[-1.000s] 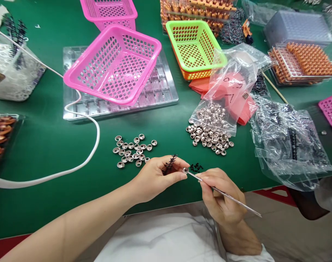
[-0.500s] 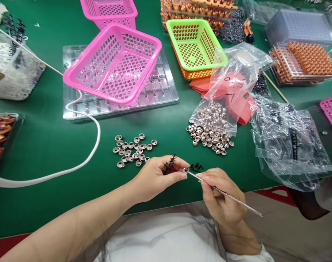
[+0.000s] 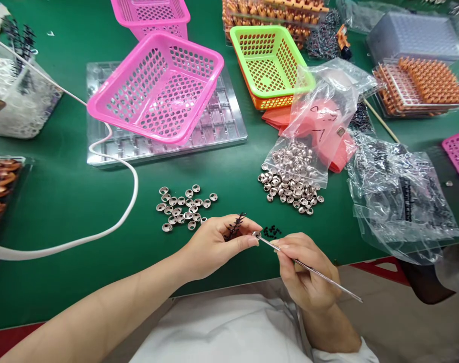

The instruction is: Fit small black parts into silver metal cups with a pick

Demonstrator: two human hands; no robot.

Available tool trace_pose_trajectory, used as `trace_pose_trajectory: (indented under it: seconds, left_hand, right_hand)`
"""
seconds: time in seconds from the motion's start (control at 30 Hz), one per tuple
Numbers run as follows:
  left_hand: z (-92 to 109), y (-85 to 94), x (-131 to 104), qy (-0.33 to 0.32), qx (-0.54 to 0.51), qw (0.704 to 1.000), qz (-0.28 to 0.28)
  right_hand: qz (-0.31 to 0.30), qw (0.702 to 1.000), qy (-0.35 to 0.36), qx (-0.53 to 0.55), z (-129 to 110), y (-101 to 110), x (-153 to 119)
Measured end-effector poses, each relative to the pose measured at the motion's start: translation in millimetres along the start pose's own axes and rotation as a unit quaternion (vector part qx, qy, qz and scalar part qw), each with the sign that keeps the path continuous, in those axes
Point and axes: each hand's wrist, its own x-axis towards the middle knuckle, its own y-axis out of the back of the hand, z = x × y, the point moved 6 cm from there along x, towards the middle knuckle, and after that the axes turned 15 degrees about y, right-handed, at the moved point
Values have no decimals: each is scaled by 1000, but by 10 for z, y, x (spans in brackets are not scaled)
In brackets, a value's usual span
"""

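Observation:
Between thumb and index fingertips, my left hand pinches a small silver cup; a black branched strip rests within the same hand. A thin metal rod is gripped in my right hand, and its tip meets the silver cup. Small black pieces lie on the table just beyond the fingertips. Loose silver cups are spread to the left of my hands. A larger pile of silver cups spills from a clear bag at the right.
Pink basket stands on a clear tray. A green basket sits farther back. Clear bags with black parts lie at right, orange parts behind them. A white cable curves across the left.

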Motion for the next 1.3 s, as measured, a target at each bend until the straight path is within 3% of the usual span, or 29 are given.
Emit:
trace_pose_trajectory:
  seconds: [0.5, 1.1, 1.3]
  left_hand:
    - [16, 25, -24, -35, 0, 999, 25]
    - [116, 33, -103, -94, 87, 987, 93]
    - [97, 35, -71, -61, 95, 991, 79]
  right_hand:
    - [-12, 1000, 4, -6, -15, -6, 15]
    - [-30, 999, 17, -15, -35, -57, 34]
    - [-29, 999, 17, -12, -17, -38, 63]
